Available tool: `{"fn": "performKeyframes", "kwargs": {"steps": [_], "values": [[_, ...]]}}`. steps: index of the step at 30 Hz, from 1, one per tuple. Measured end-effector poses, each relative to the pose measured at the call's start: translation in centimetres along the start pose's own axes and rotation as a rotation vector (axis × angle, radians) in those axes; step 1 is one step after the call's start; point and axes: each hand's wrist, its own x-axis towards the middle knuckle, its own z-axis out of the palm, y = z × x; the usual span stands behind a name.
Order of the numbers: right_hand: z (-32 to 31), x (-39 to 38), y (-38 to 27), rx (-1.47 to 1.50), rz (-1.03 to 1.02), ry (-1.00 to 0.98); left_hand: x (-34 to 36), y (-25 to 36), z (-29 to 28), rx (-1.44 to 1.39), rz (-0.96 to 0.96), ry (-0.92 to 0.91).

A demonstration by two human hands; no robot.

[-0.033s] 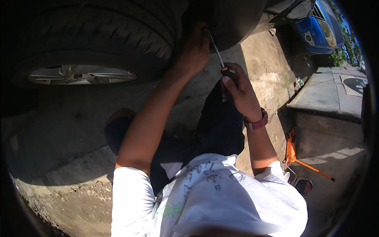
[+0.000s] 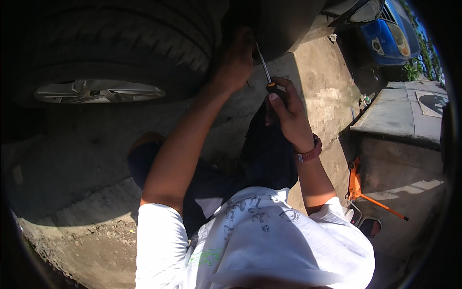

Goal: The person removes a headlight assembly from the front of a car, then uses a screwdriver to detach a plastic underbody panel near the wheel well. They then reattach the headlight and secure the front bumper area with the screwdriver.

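My right hand [image 2: 287, 113] is closed around the dark handle of a screwdriver [image 2: 263, 63], whose collar is orange-yellow. The metal shaft slants up and left toward the dark underside of a car body panel [image 2: 284, 29], and its tip is lost in shadow. Just left of the tip, my left hand [image 2: 236, 65] reaches up into the gap between this panel and a tyre [image 2: 144, 48]. Its fingers look bent and closed, but the shade hides what they grip. A silver alloy rim [image 2: 98, 91] shows inside the tyre.
An orange floor jack [image 2: 355, 180] with a long handle stands on the concrete at right. Behind it is a low structure with a grey panelled top [image 2: 392, 108]. A blue vehicle [image 2: 387, 36] is parked at the far right. My bent legs [image 2: 267, 144] are below my hands.
My right hand and the screwdriver have shifted slightly left. My left hand has moved very little.
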Motion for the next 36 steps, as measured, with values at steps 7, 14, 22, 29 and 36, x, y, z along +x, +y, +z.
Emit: {"fn": "performKeyframes", "kwargs": {"steps": [7, 14, 22, 29, 36], "values": [[4.0, -1.1, 2.3, 0.104, -0.004, 0.105, 2.2, 0.4, -2.6, 0.133, -0.009, -0.134], [3.1, 0.4, 1.2, -0.095, -0.041, 0.112, 2.7, 2.6, -3.8, -0.121, -0.240, -0.028], [-1.0, 2.6, 0.1, -0.523, -0.213, 0.079, 1.6, 0.5, -0.9, 0.285, 0.104, 0.074], [-3.8, 3.1, -3.3, -0.659, -0.256, -0.057, 1.8, 1.2, -2.1, 0.144, -0.103, 0.037], [-4.7, -1.6, 2.3, -0.511, -0.181, -0.005, -7.1, 5.2, 1.5, -0.901, -1.289, -0.014]]}}
